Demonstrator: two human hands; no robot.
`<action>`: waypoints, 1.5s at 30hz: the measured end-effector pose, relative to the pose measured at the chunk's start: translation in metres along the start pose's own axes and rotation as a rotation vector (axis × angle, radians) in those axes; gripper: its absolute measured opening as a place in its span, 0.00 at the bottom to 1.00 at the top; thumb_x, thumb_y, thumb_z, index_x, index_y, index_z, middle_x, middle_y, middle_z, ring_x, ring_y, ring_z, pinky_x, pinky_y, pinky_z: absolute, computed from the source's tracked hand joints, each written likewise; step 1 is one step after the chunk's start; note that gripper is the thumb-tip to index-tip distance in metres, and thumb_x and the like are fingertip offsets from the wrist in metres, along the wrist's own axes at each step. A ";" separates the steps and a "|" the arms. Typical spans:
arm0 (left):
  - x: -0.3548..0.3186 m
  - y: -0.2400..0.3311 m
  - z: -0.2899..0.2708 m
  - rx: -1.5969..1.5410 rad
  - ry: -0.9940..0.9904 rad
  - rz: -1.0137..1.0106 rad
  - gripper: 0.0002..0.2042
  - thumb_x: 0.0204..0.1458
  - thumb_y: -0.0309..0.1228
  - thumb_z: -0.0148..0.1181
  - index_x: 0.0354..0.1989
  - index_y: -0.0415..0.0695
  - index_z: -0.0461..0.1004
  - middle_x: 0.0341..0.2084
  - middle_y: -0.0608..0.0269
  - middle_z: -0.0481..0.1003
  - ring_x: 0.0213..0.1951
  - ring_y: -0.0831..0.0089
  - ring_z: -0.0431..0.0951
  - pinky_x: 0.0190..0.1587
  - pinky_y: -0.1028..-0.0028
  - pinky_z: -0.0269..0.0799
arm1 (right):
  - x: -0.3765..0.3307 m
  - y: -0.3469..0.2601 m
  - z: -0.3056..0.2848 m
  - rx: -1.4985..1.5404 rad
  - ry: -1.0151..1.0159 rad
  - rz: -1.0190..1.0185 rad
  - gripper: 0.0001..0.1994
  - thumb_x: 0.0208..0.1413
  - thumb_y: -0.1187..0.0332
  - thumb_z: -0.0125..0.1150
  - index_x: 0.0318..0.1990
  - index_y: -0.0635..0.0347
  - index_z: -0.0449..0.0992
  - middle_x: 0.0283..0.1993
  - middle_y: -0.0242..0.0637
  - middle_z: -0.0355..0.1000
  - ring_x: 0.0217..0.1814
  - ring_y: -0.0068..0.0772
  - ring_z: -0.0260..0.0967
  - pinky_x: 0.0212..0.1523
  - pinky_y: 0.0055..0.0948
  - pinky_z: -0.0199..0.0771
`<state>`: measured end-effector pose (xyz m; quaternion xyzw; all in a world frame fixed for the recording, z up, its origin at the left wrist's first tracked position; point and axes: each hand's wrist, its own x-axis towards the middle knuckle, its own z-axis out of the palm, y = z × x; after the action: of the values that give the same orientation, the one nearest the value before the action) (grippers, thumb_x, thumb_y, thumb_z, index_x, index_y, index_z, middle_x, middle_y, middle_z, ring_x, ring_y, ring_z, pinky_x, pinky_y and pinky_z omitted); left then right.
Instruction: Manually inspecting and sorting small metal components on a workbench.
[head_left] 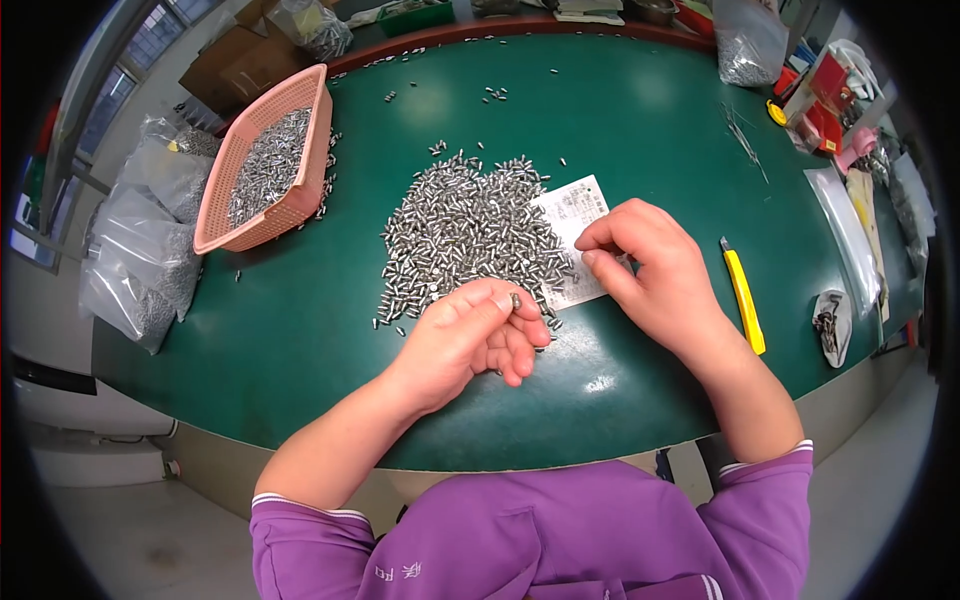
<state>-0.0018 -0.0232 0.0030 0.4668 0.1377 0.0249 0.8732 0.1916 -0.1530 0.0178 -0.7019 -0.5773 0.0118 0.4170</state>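
A broad heap of small silvery metal parts (460,220), pin-like with rounded ends, lies on the green tabletop (330,370). My left hand (480,335) is at the heap's near edge, palm partly turned up. One small metal part (516,300) is pinched between its thumb and forefinger, while the other fingers curl loosely below. To the right, my right hand (655,275) hovers over a printed white sheet (575,290). Its thumb and forefinger tips are drawn together; whether anything tiny is between them is hidden. Part of the sheet lies under the heap.
A pink basket (318,130) full of metal parts stands at left, beside clear plastic bags (150,255) of parts. On the right are a yellow utility knife (743,300), a white pouch (832,325) with dark pieces, thin metal tools (742,140) and a flat plastic bag (845,230).
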 end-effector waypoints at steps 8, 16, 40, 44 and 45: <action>0.003 -0.002 0.005 -0.022 0.083 0.051 0.10 0.62 0.30 0.41 0.46 0.40 0.66 0.37 0.58 0.72 0.30 0.74 0.73 0.30 0.78 0.72 | -0.006 0.005 0.001 -0.171 -0.232 -0.043 0.05 0.44 0.74 0.64 0.30 0.57 0.75 0.30 0.33 0.69 0.36 0.38 0.69 0.37 0.35 0.70; 0.001 -0.001 0.006 0.030 0.085 -0.009 0.10 0.60 0.28 0.49 0.49 0.42 0.66 0.35 0.62 0.72 0.26 0.80 0.71 0.26 0.80 0.70 | -0.005 -0.002 0.006 -0.076 -0.220 -0.055 0.05 0.47 0.72 0.62 0.32 0.58 0.74 0.32 0.38 0.69 0.39 0.42 0.69 0.39 0.36 0.71; 0.001 -0.001 0.006 -0.023 0.036 -0.032 0.07 0.62 0.32 0.46 0.43 0.43 0.65 0.33 0.59 0.74 0.25 0.77 0.72 0.27 0.78 0.71 | -0.010 -0.001 0.012 -0.157 -0.245 -0.128 0.06 0.45 0.73 0.65 0.32 0.57 0.75 0.32 0.34 0.69 0.37 0.38 0.69 0.38 0.35 0.71; 0.001 -0.002 0.006 -0.091 0.018 -0.024 0.07 0.62 0.28 0.45 0.45 0.42 0.65 0.34 0.60 0.73 0.30 0.77 0.74 0.32 0.78 0.72 | -0.008 -0.008 0.014 0.238 -0.254 0.047 0.04 0.50 0.75 0.63 0.33 0.59 0.75 0.32 0.34 0.68 0.35 0.31 0.69 0.36 0.29 0.71; 0.001 -0.002 0.008 -0.057 0.042 -0.022 0.07 0.62 0.29 0.46 0.46 0.42 0.65 0.34 0.61 0.73 0.30 0.78 0.73 0.32 0.78 0.72 | -0.008 -0.012 0.014 0.240 -0.254 0.046 0.04 0.50 0.75 0.63 0.33 0.59 0.75 0.32 0.34 0.68 0.35 0.31 0.69 0.36 0.29 0.71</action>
<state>0.0014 -0.0304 0.0050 0.4396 0.1605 0.0288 0.8833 0.1720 -0.1513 0.0121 -0.6528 -0.6037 0.1790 0.4211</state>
